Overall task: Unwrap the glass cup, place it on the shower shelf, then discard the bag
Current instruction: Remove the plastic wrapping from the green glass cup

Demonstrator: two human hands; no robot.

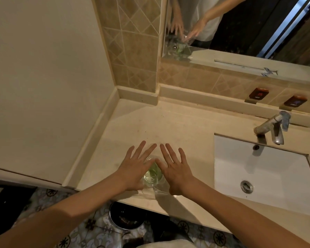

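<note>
A greenish glass cup (153, 174) stands near the front edge of the beige counter (168, 122), wrapped in a clear plastic bag (158, 191). My left hand (135, 167) hovers over the cup's left side with fingers spread flat. On the cup's right side, my right hand (175, 169) is also flat with fingers apart. Neither hand grips anything. Both hands hide part of the cup and bag. The shower shelf is not in view.
A white sink (258, 169) with a metal tap (272, 129) lies to the right. A mirror (240, 24) hangs above the tiled backsplash. A round bin (126, 218) stands on the patterned floor under the counter edge. A plain wall bounds the left.
</note>
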